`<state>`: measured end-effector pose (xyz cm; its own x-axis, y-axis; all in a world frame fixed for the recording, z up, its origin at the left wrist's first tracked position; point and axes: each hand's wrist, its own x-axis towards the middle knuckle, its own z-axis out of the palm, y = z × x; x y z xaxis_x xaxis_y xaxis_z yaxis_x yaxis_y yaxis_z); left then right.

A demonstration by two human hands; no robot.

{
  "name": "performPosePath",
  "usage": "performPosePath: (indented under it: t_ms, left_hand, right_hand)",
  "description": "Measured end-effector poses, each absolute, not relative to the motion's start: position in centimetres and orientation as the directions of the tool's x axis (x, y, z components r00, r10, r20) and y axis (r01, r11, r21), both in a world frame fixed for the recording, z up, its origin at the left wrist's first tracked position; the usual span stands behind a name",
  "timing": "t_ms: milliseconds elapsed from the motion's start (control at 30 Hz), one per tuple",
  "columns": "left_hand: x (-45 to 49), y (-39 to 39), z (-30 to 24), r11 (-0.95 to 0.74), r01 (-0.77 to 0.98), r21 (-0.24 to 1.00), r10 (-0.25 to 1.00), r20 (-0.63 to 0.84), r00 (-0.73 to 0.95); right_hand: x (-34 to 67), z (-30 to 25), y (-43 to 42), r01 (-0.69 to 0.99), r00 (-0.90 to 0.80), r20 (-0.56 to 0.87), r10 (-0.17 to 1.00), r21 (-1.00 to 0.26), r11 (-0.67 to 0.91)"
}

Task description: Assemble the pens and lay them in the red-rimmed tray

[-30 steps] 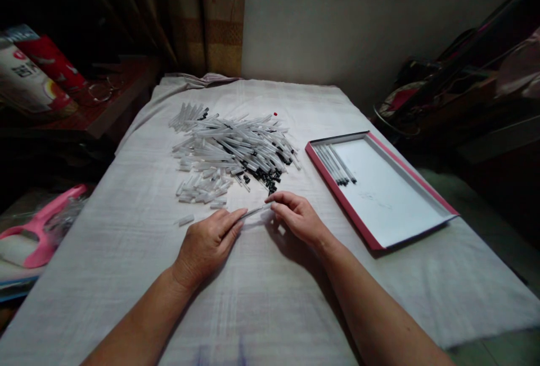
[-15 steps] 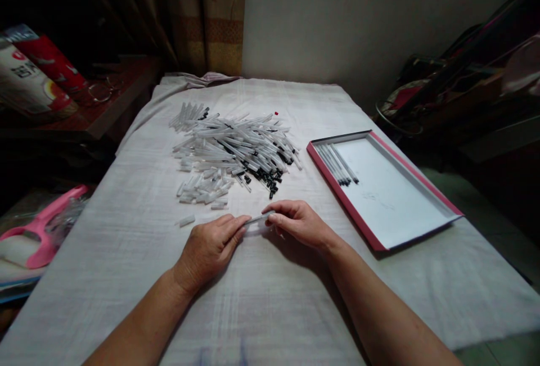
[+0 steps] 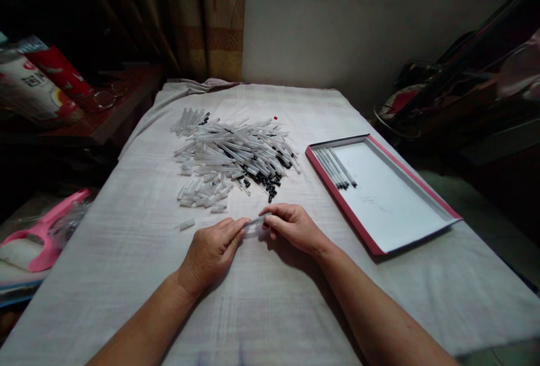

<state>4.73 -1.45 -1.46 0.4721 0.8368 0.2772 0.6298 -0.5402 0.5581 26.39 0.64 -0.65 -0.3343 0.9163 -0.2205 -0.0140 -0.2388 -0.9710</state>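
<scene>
A thin clear pen tube [image 3: 254, 221] is pinched at both ends between my left hand [image 3: 213, 251] and my right hand [image 3: 292, 225], just above the white cloth [image 3: 261, 298] near the table's front middle. Both hands have their fingers closed on it. Beyond the hands lies a heap of clear pen tubes [image 3: 234, 147] with small black tips [image 3: 272, 177] at its near right edge and short clear caps [image 3: 202, 191] at its near left.
A red-rimmed shallow tray [image 3: 382, 197] at the right holds several finished pens [image 3: 335, 168] along its left side. One loose cap [image 3: 185, 224] lies left of my hands. A pink-handled tool [image 3: 42, 231] and packets sit off the table at the left.
Both hands have come closer together along the tube, and the stretch of it showing between them is shorter. The view has shifted slightly.
</scene>
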Motion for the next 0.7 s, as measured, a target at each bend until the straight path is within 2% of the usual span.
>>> performPosePath:
  t_ms: [300,367,467,533,600,667,700]
  left_hand:
    - [5.5,-0.4,-1.7,-0.487,0.528,0.696,0.871,0.350,0.344]
    - [5.3,-0.3,-1.7,-0.452,0.529,0.718,0.891,0.332,0.309]
    - [5.0,-0.1,-1.8,-0.374,0.536,0.757,0.927,0.281,0.250]
    - [4.8,-0.1,-1.9,-0.335,0.540,0.772,0.941,0.253,0.223]
    - [4.8,-0.1,-1.8,-0.315,0.557,0.769,0.949,0.234,0.213]
    - [4.9,0.0,-1.7,-0.313,0.575,0.756,0.949,0.229,0.215]
    - [4.9,0.0,-1.7,-0.317,0.581,0.750,0.948,0.232,0.218]
  right_hand:
    - [24.6,0.0,0.8,-0.145,-0.228,-0.145,0.963,-0.973,-0.181]
    - [24.9,1.1,1.3,-0.149,-0.143,-0.090,0.986,-0.983,-0.111]
    - [28.1,3.5,2.9,-0.122,0.086,0.010,0.996,-0.992,0.021]
    - [32.1,4.9,4.8,0.018,0.252,0.104,0.962,-0.995,0.102]
    - [36.8,5.7,7.0,0.254,0.374,0.216,0.902,-0.959,0.125]
    - [41.4,5.5,9.4,0.529,0.413,0.298,0.861,-0.847,0.039]
    - [43.3,5.1,10.4,0.656,0.420,0.294,0.859,-0.752,-0.063]
